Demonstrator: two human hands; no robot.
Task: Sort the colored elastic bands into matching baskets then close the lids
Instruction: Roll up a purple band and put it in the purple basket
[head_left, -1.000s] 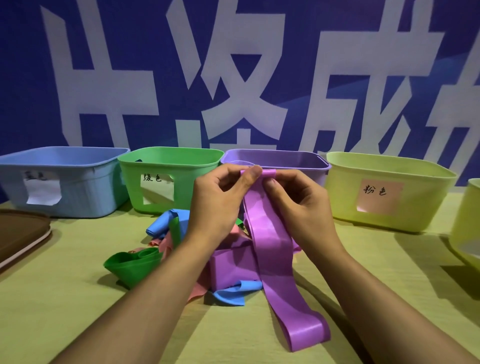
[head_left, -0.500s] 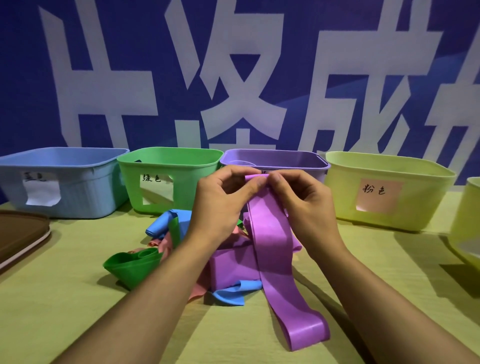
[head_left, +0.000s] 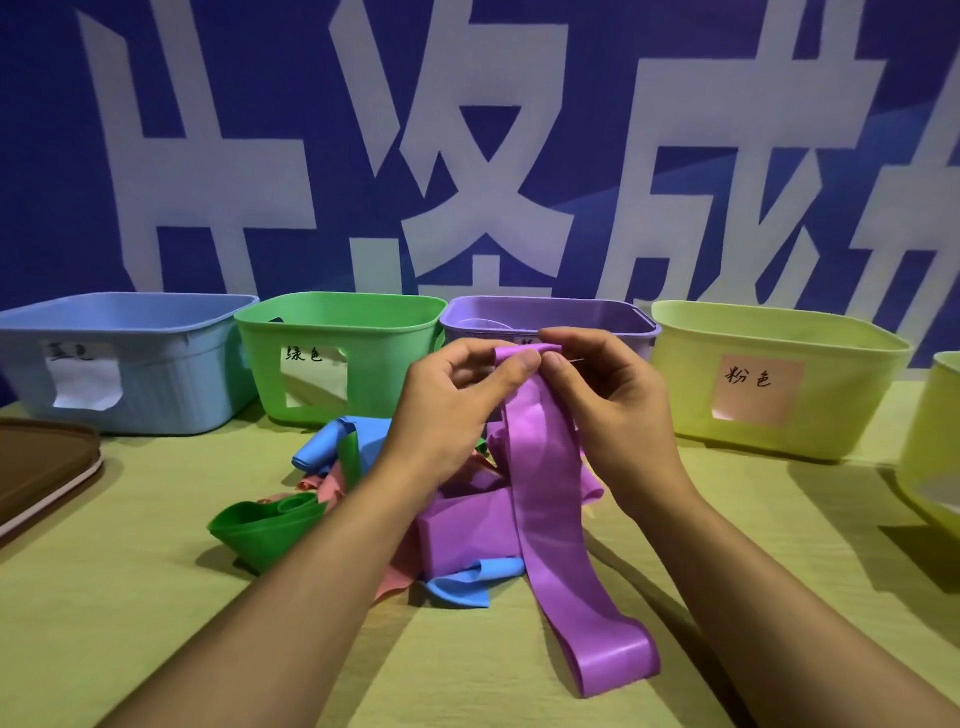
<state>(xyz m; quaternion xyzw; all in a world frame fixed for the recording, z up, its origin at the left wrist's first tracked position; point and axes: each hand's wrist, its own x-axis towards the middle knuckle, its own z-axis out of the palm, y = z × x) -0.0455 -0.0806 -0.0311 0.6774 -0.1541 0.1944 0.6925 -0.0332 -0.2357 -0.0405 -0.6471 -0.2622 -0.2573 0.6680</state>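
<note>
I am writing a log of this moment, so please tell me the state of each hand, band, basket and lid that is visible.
left hand: pinching the band's top edge
right hand: pinching the same edge
purple band: held up, lower loop on the table
band pile: loose, unsorted
blue basket: open
green basket: open
purple basket: open, something pale inside
yellow-green basket: open
brown lid: lying flat, off any basket

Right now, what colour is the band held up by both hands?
Purple band, pinched at its top by both hands; the head view shows it.
</note>
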